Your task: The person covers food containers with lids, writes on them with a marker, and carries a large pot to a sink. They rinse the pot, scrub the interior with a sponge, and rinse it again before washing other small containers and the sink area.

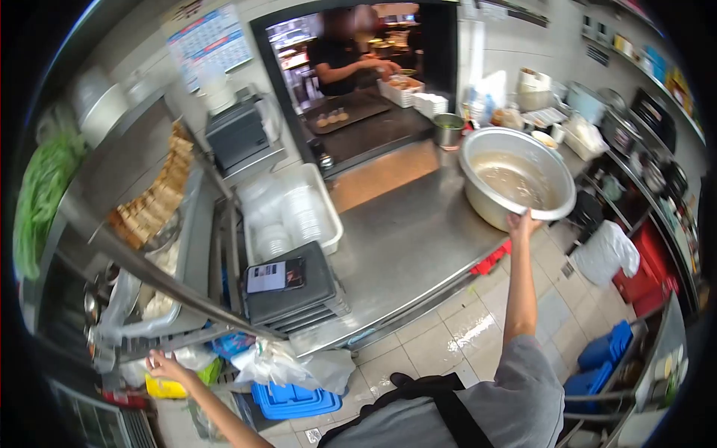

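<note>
Basin (484, 190) tilted on steel counter (403, 231), opening up, right hand (525, 222) gripping rim, left hand (166, 366) free

Steel counter (418, 231): smooth metal top, dull sheen. On it, left side: one white rectangular tub (332, 216), filled with clear plastic containers (302, 213). Nearer the front edge: one stack of dark lidded containers (299, 302), a phone (275, 275) flat on top, screen lit. Far right end: one wide metal basin (476, 187), jutting past the edge; its full footing cannot be told.

Dark serving ledge (366, 153), at the window: one brown tray (366, 108), bearing small round items (332, 117).

Floor (418, 358): pale tiles, wet patches; one whitish plastic bag (606, 254), near a red container (646, 265).
</note>
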The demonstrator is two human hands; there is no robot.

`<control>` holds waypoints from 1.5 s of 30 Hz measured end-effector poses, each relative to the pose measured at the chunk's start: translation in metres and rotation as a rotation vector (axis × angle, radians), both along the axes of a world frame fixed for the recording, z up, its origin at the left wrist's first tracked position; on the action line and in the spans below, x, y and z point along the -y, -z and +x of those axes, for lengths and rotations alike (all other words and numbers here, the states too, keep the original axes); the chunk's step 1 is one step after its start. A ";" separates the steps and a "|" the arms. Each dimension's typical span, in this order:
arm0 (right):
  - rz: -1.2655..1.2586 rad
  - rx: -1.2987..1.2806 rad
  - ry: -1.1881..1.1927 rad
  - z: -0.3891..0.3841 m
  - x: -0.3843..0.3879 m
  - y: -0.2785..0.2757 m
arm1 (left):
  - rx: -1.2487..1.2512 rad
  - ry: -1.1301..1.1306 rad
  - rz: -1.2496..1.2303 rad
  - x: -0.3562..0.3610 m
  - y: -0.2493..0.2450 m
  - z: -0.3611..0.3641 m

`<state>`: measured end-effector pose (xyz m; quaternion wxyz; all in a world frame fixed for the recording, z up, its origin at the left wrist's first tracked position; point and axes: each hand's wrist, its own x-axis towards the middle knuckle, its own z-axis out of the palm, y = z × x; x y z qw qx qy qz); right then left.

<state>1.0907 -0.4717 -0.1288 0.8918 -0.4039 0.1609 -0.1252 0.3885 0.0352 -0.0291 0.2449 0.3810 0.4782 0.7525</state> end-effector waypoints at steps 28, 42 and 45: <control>-0.226 -0.164 -0.812 -0.226 -0.026 -0.042 | -1.951 0.265 0.085 -0.301 0.083 0.465; -0.725 -0.240 -0.986 -0.157 0.054 -0.049 | -2.224 0.153 -0.014 -0.290 0.055 0.481; -0.692 -0.206 -0.907 -0.120 0.071 -0.063 | -2.217 0.126 0.010 -0.273 0.047 0.478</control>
